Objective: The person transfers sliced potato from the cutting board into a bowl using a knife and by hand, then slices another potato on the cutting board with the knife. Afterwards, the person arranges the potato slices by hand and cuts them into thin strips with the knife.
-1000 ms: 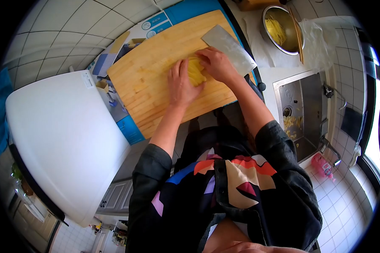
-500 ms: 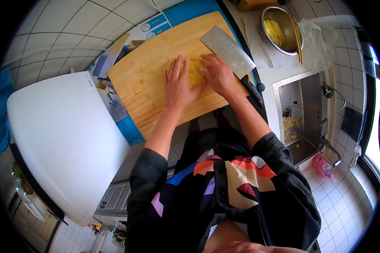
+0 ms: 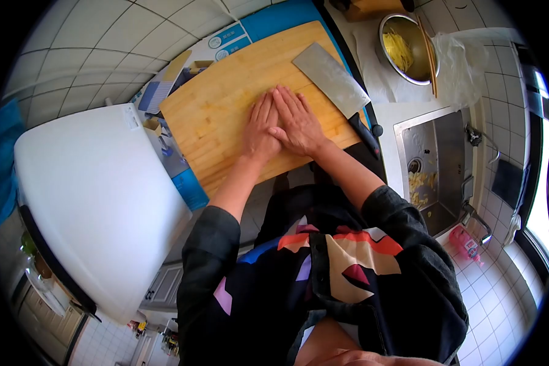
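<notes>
My left hand (image 3: 261,128) and my right hand (image 3: 299,125) lie side by side, palms down and fingers stretched out, over the wooden cutting board (image 3: 219,107). The right thumb crosses onto the left hand. Whatever is under the palms is hidden; the yellow slices, which look like potato, no longer show. To the right of my hands a cleaver (image 3: 330,79) rests flat on the board, its black handle (image 3: 363,133) pointing toward the near right edge. Neither hand touches it.
A metal bowl (image 3: 430,68) of yellow shreds (image 3: 399,52) stands at the back right, with chopsticks (image 3: 429,52) across it. Beside it lies a clear plastic bag (image 3: 459,70). The sink (image 3: 448,158) at right holds peelings (image 3: 422,183). A white appliance (image 3: 97,201) stands at left.
My hands have come together from either side of the yellow slices and now cover that spot, so the slices have gone from sight. The cleaver stays on the board.
</notes>
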